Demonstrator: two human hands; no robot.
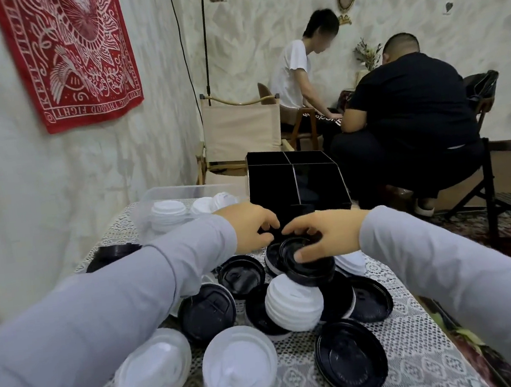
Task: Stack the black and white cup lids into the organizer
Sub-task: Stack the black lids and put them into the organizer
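My right hand (326, 236) grips the black lid stack (312, 269) at centre frame, thumb on the near rim, fingers curled over the top. My left hand (251, 225) is just beside it, fingers curled down toward the same stack; can't tell if they touch. The black organizer (279, 187) stands right behind both hands, its compartments too dark to read. Loose black lids (207, 313) and a white lid stack (292, 303) are heaped below my hands on the lace tablecloth (407, 335). More white lids (239, 370) lie at lower left. A clear bin (153, 198) holding white lids sits left of the organizer.
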